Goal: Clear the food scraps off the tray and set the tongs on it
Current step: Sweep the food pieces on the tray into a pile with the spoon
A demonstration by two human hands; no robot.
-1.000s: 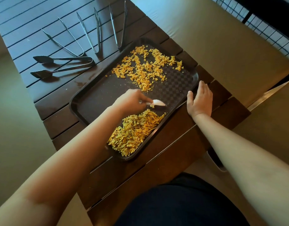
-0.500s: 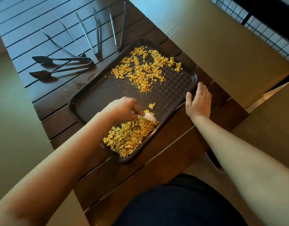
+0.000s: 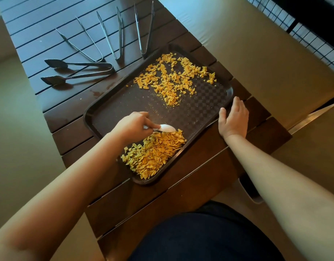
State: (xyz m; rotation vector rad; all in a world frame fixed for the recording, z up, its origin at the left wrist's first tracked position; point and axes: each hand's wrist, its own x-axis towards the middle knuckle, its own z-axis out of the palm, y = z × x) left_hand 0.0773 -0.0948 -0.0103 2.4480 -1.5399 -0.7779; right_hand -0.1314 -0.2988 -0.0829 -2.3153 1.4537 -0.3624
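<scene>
A dark brown tray (image 3: pixel 205 110) lies on the slatted wooden table. Yellow-orange food scraps form a heap (image 3: pixel 155 153) at the tray's near corner, and a looser scatter (image 3: pixel 173 78) covers its far end. My left hand (image 3: pixel 134 125) grips a white spoon (image 3: pixel 167 128) whose bowl touches the far edge of the near heap. My right hand (image 3: pixel 234 117) rests flat, fingers spread, against the tray's right rim. Several metal tongs (image 3: pixel 77 71) lie on the table beyond the tray's far left side.
The table (image 3: pixel 200 185) is narrow, with its near corner just in front of my body. A beige cushioned bench (image 3: pixel 256 44) runs along the right side. A wire grid panel (image 3: pixel 313 25) stands at the far right.
My left hand swept the spoon from the tray's middle toward the near heap, pushing loose scraps into it. The right hand stayed on the rim.
</scene>
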